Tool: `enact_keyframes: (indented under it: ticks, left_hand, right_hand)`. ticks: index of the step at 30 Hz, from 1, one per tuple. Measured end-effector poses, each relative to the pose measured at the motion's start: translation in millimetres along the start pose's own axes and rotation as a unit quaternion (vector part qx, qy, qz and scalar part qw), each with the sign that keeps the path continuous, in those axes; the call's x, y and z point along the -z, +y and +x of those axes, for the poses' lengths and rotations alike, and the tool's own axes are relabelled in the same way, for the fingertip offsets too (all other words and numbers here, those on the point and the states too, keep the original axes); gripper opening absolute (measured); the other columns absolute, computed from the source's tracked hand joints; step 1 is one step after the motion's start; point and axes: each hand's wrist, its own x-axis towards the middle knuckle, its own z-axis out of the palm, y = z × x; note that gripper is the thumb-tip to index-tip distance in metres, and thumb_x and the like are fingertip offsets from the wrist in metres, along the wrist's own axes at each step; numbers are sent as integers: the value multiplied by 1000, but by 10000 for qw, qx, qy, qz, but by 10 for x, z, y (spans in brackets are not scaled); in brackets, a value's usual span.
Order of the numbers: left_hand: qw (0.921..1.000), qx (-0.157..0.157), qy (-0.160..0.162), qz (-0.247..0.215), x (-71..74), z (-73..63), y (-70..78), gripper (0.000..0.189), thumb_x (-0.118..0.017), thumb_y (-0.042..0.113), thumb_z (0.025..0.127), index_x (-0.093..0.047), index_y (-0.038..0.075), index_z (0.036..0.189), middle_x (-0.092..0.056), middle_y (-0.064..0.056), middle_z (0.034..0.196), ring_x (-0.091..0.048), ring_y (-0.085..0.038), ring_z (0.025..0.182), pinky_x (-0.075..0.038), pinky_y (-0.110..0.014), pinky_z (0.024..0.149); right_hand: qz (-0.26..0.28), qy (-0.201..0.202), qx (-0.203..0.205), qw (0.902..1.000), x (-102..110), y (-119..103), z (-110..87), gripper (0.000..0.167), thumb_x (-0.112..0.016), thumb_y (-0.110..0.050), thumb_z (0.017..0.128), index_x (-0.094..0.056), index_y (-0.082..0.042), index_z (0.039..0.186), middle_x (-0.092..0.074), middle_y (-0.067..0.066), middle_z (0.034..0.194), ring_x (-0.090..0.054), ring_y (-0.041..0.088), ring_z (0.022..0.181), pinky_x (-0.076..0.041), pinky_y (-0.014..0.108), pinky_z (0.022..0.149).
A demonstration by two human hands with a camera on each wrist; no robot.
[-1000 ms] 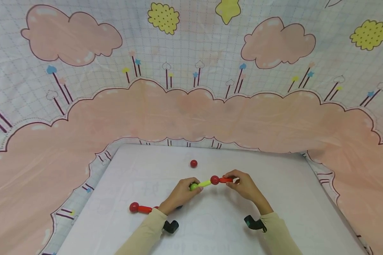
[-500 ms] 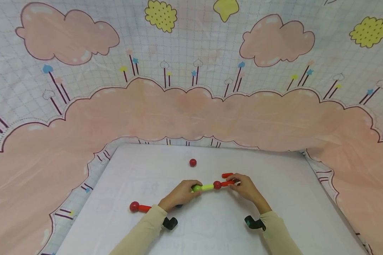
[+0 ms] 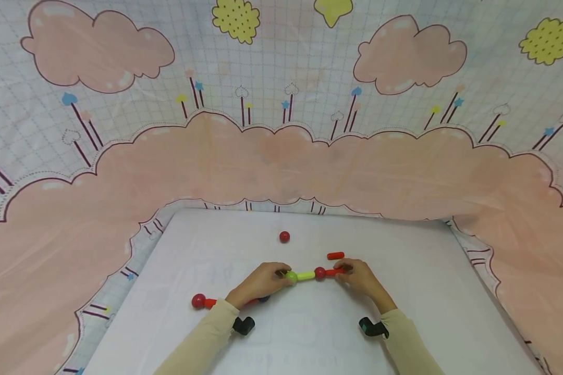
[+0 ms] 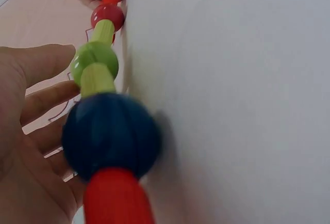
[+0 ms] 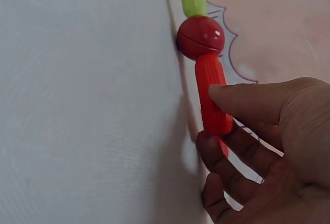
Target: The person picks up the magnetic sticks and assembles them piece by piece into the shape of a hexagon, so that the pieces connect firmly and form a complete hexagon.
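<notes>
In the head view my left hand (image 3: 261,284) grips the green ball (image 3: 291,277), thumb on one side and fingers on the other. My right hand (image 3: 359,276) pinches a red rod (image 5: 211,100) between thumb and fingers. That rod joins a red ball (image 3: 320,273), from which a yellow-green rod (image 3: 306,276) runs to the green ball. Seen from the left wrist, another yellow-green rod (image 4: 97,79) links the green ball to a blue ball (image 4: 111,136), followed by a red rod (image 4: 116,198). My left forearm partly hides this near stretch.
A loose red rod (image 3: 335,255) lies just beyond my right fingers. Farther back on the white table (image 3: 417,271) sits a single red ball (image 3: 284,237). Left of my forearm, a red ball (image 3: 199,301) sits at a red rod's end. Patterned cloth (image 3: 281,166) stands behind the table.
The stretch between my hands has lowered and shifted slightly right. A loose red rod has come into view beyond my right hand. My left forearm has moved a little left.
</notes>
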Motion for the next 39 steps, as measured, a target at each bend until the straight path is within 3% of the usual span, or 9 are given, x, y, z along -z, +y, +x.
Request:
enact_keyframes:
  ticks: [5, 14, 18, 24, 29, 35, 39]
  left_hand:
    - [9999, 56, 24, -146, 146, -148, -37, 34, -63, 25, 95, -64, 8, 124, -69, -7, 115, -66, -19, 100, -53, -37, 86]
    - [9976, 670, 141, 132, 419, -470, -172, 33, -66, 29, 94, -65, 13, 124, -68, 0, 111, -62, -13, 99, -53, -34, 83]
    - [9968, 754, 130, 232, 521, -632, -241, 36, -69, 31, 92, -65, 14, 123, -68, 0, 113, -61, -15, 101, -52, -36, 83]
    - [9976, 665, -85, 183, 640, -792, -339, 37, -71, 29, 89, -65, 12, 122, -68, -1, 107, -60, -14, 95, -50, -29, 77]
    - [9974, 589, -415, -16, 655, -850, -409, 34, -74, 26, 87, -66, 13, 117, -66, 1, 100, -59, -11, 88, -48, -24, 73]
    - [9944, 535, -898, -139, 575, -830, -407, 31, -79, 26, 82, -67, 16, 110, -64, 4, 96, -55, -11, 85, -46, -23, 72]
    - [9942, 564, -912, -65, 536, -805, -374, 27, -80, 22, 82, -67, 17, 106, -62, 4, 92, -53, -12, 83, -45, -24, 71]
  right_hand:
    - [-27, -86, -59, 9999, -16, 21, -9, 21, -74, -6, 84, -71, -13, 103, -69, 4, 108, -61, 23, 104, -49, 47, 97]
    - [17, -152, -87, 9998, -6, 26, 15, 20, -75, -8, 84, -72, -12, 104, -69, 4, 107, -60, 23, 103, -47, 49, 98]
    - [51, -169, -100, 9998, -13, 30, 21, 20, -75, -9, 84, -72, -12, 104, -69, 5, 107, -60, 23, 103, -47, 49, 99]
    - [51, -108, -187, 9998, -37, 33, 13, 21, -75, -10, 85, -71, -11, 105, -69, 7, 108, -60, 25, 103, -47, 49, 99]
    - [35, -107, -256, 9996, -41, 41, 28, 22, -74, -11, 86, -71, -11, 107, -69, 6, 109, -60, 25, 104, -47, 49, 99]
    - [-13, -82, -272, 9996, -37, 28, 26, 22, -75, -11, 85, -71, -11, 107, -69, 6, 108, -60, 25, 104, -46, 49, 99]
    - [-3, -66, -211, 9998, -38, 37, 20, 21, -75, -11, 85, -71, -11, 106, -69, 6, 107, -60, 25, 104, -46, 49, 99]
